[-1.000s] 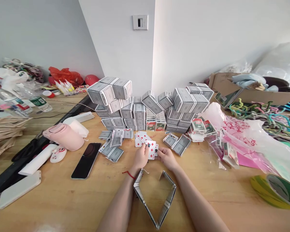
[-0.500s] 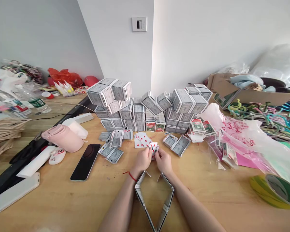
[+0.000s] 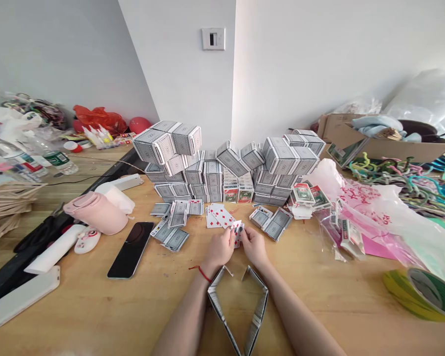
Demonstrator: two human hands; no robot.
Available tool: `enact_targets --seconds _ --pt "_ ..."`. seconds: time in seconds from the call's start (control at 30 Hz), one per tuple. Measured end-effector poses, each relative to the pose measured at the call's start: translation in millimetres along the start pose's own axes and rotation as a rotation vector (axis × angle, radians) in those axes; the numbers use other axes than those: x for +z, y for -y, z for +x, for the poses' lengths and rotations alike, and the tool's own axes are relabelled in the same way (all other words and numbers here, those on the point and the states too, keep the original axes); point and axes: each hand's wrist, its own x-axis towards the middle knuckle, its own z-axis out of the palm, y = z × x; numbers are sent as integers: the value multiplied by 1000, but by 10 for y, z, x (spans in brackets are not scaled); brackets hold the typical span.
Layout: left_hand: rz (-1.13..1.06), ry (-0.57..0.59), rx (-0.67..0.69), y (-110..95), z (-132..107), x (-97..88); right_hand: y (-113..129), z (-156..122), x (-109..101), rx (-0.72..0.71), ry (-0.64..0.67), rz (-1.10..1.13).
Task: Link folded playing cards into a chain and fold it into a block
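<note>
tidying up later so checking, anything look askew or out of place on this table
Yes: the top blocks of the box stack sit tilted, not square on those below. Loose cards lie scattered before it, past the held cards.

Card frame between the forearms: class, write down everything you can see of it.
The card frame is a band of grey-patterned playing cards standing on edge on the wooden table, bent into an open diamond. Its two far ends stop short of each other, each with a small bent tab; its near tip is cut off by the picture's edge. It sits between the forearms, just nearer than the left hand and right hand, which pinch red-pip cards.
</note>
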Motion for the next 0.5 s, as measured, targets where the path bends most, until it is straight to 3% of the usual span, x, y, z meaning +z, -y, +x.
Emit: enact_targets --seconds 0.3,0.43,0.5 --pt "-35 -14 45 -74 -29 73 122 -100 10 -97 -164 -217" --pt "-65 -17 40 -88 -42 101 126 -80 17 -52 -254 -221" --pt "-91 -46 -13 -83 -42 124 116 -38 1 -12 -235 -149"
